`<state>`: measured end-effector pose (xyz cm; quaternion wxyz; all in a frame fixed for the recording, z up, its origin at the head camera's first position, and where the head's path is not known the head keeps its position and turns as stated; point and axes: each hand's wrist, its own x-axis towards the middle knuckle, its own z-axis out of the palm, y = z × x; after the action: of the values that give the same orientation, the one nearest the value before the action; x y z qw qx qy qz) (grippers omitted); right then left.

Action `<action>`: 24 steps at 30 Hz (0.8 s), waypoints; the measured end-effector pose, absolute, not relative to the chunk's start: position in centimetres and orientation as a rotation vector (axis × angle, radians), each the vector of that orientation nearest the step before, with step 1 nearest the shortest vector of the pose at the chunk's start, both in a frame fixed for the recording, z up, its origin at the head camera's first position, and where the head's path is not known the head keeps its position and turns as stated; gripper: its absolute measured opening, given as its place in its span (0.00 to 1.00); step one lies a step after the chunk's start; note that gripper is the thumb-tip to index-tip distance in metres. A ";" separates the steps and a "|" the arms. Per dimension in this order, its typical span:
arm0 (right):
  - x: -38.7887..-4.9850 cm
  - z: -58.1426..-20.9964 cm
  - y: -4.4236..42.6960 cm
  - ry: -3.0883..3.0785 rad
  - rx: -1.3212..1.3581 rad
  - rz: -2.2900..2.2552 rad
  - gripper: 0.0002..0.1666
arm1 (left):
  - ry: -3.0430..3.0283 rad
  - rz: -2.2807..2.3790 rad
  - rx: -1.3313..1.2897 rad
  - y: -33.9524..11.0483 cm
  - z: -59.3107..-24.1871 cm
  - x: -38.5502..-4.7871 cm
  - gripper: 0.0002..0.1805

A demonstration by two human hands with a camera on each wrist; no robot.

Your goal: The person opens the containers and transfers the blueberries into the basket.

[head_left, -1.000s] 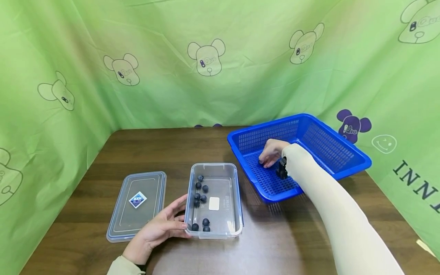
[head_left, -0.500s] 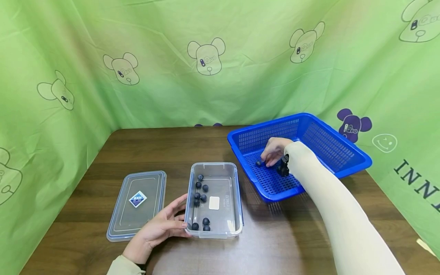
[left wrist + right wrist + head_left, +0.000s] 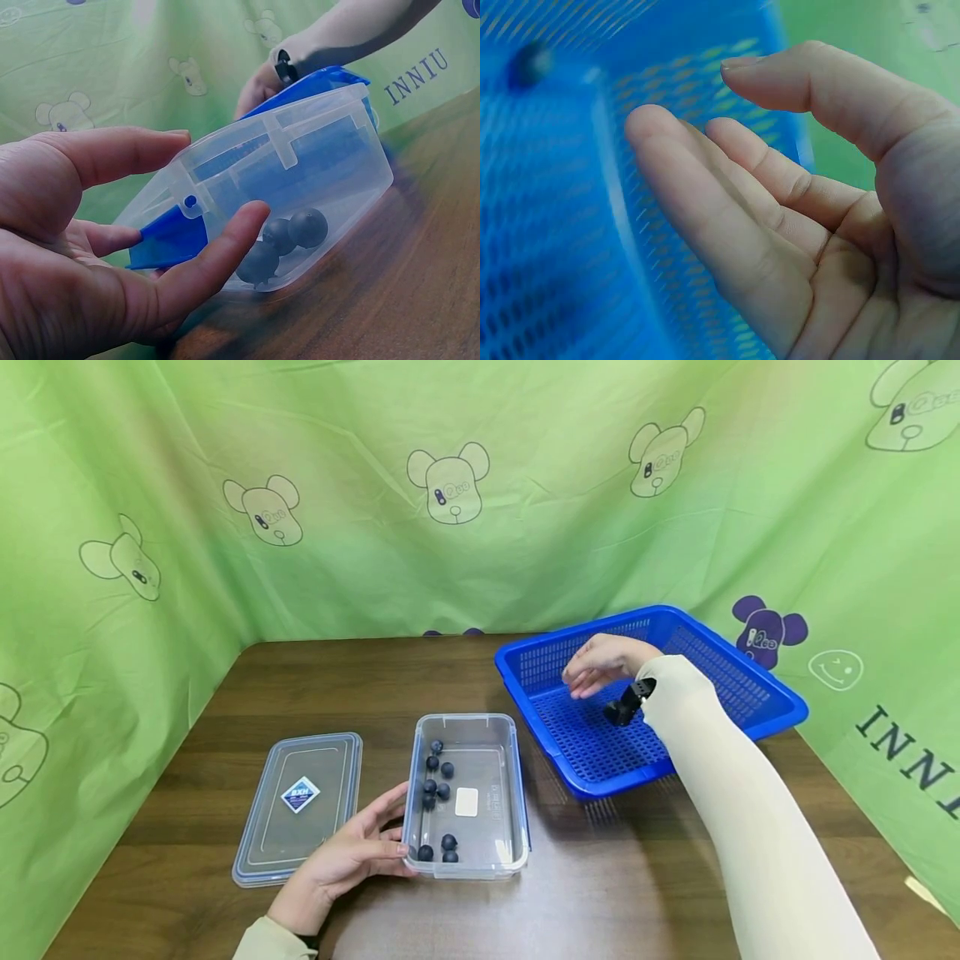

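My left hand (image 3: 351, 853) rests its fairly straight fingers against the near left corner of a clear plastic box (image 3: 491, 768). Several dark blueberries (image 3: 447, 769) lie along the box's left side; some show through its wall (image 3: 307, 227) in the left wrist view. Inside a blue perforated basket (image 3: 592, 752), my right hand (image 3: 600, 662) hovers above the floor. Its thumb stands apart from loosely bent fingers (image 3: 705, 202), with nothing between them. A dark round blueberry (image 3: 531, 64), blurred, sits in the basket in the right wrist view; I cannot make it out in the head view.
A clear lid (image 3: 285, 835) with a blue diamond label lies on the wooden table (image 3: 360, 685), left of the box. The basket stands at the right, its rim raised well above the table. A green printed curtain (image 3: 360, 577) hangs behind and along both sides.
My right hand has risen and moved back inside the basket. The blueberry beside its fingertips half a second ago no longer shows there in the head view. The left hand and box stay put.
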<state>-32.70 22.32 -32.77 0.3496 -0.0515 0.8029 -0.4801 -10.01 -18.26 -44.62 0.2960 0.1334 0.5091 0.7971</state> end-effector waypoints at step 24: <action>-27.8 -26.7 14.3 2.001 -0.593 -1.309 0.13 | 1.378 2.127 0.403 -18.6 -44.9 -10.2 0.49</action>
<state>-27.82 14.29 -26.72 0.3325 -0.2270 0.7660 -0.5012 -10.21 -18.55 -44.85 0.2837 0.1507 0.5149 0.7948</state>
